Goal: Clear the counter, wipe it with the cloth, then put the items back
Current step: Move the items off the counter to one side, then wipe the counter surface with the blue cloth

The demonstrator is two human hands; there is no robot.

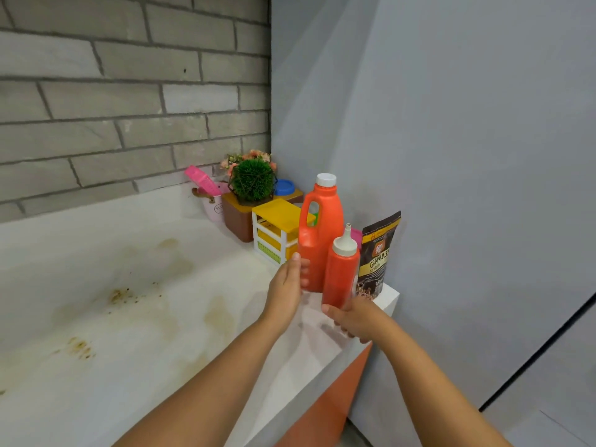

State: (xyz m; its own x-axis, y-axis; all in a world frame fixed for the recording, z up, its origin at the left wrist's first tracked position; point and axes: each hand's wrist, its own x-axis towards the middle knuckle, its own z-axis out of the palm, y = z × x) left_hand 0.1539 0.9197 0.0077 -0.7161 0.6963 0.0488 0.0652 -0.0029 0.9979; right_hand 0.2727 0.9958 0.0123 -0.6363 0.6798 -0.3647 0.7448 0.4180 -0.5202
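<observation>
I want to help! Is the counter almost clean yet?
Not yet. Most of the counter already looks cleared. The left hand grips the orange jug, the right hand the orange squeeze bottle. Brown stains mark it, so wiping and putting back remain.

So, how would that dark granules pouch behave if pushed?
The granules pouch looks like soft film standing upright, so it probably tips easily. It stands at the end of the counter, so a push might drop it. It likely crumples when gripped.
</observation>
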